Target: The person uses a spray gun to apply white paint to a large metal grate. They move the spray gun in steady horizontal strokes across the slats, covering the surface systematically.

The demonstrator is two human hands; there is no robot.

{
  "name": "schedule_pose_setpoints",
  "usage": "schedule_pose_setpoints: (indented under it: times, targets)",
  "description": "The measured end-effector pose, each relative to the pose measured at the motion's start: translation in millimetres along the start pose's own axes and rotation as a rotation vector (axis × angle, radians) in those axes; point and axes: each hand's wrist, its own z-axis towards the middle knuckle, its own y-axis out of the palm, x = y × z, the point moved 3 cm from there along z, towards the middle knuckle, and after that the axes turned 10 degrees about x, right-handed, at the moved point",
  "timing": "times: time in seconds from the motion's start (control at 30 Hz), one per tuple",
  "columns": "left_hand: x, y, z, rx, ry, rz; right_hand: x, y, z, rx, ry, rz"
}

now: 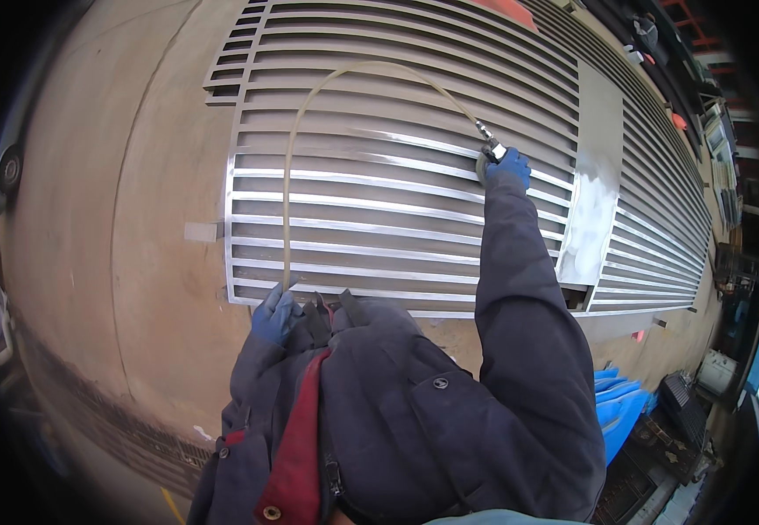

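My right hand, in a blue glove, is closed on an air-powered sander or grinder pressed against the slats; its disc is mostly hidden by the hand. A pale air hose runs from the tool's metal fitting in a wide arc over the panel. At the near left edge my gloved left hand has its fingers wrapped around the hose. The large slatted metal panel lies flat beneath both. Its near slats are bright and shiny, while the far ones are dull grey. A flat plate between slat sections is partly shiny.
Blue folded sheeting lies at the lower right, near a black crate. An orange-red object shows beyond the panel. At far left is a wheel. What looks like another person is at the far right.
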Motion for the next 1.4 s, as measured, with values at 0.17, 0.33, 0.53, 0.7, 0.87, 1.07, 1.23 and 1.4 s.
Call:
schedule_pose_setpoints:
  times: [0.17,0.33,0.53,0.7,0.87,1.07,1.23,1.4]
  targets:
    - [-11.8,-4.4,8.6,0.025,-0.032,0.071,-16.1,2.6,-8.8,-0.018,-0.036,0.050]
    - [-5.9,-5.9,12.4,0.102,0.075,0.128,-65.9,15.2,-39.9,-0.059,-0.234,0.067]
    - [-5.9,-4.3,7.7,0.096,0.027,0.103,-24.8,7.9,-16.3,-0.021,-0.140,0.001]
    - [-8.4,7.6,3.0,-0.009,0.002,0.082,50.5,2.9,25.4,-0.004,0.017,-0.026]
    - [-2.3,18.6,-2.0,-0.014,-0.027,0.201,78.3,3.4,44.5,-0.011,0.116,0.018]
    - [12.0,32.0,1.5,0.029,-0.061,0.081,31.2,21.6,8.2,-0.007,-0.190,0.019]
    - [15.6,28.4,-0.4,0.032,-0.047,0.125,48.7,6.9,23.7,-0.046,-0.049,-0.014]
    - [4.6,34.3,0.8,-0.023,-0.090,0.136,54.1,6.2,29.2,0.021,-0.061,-0.004]
